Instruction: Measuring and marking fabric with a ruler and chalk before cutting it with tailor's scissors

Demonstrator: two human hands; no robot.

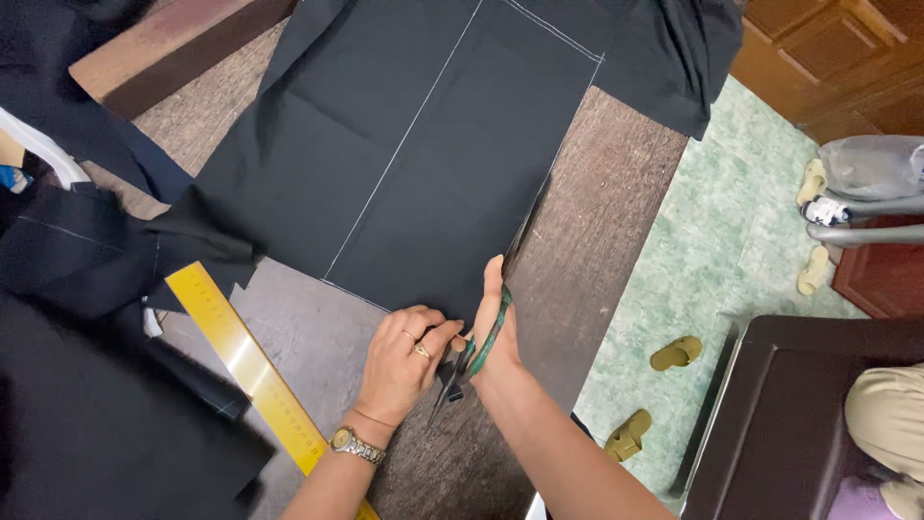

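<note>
Two hands are seen at the near edge of a black cloth [423, 173] in the head view, the only view given. The cloth is spread flat on a dark wooden surface [606, 221], so that its white chalk lines [404, 144] lie straight and can be followed. The right hand [493, 332] is closed around the green handles of a pair of scissors [472, 361], whose blades are set at the cloth's right-hand edge beside a chalk line; how far the blades are parted cannot be told, since they are hidden under the hand and the cloth. The left hand [404, 361] is pressed with curled fingers onto the cloth's hem just beside the scissors, clamped on nothing, and the fabric appears to be kept taut and still by it. A yellow ruler [245, 361] is laid diagonally at the left, touching neither hand yet within reach. More dark fabric [87, 414] is heaped at the left edge. Sandals [674, 353] lie on the green floor [731, 231].
</note>
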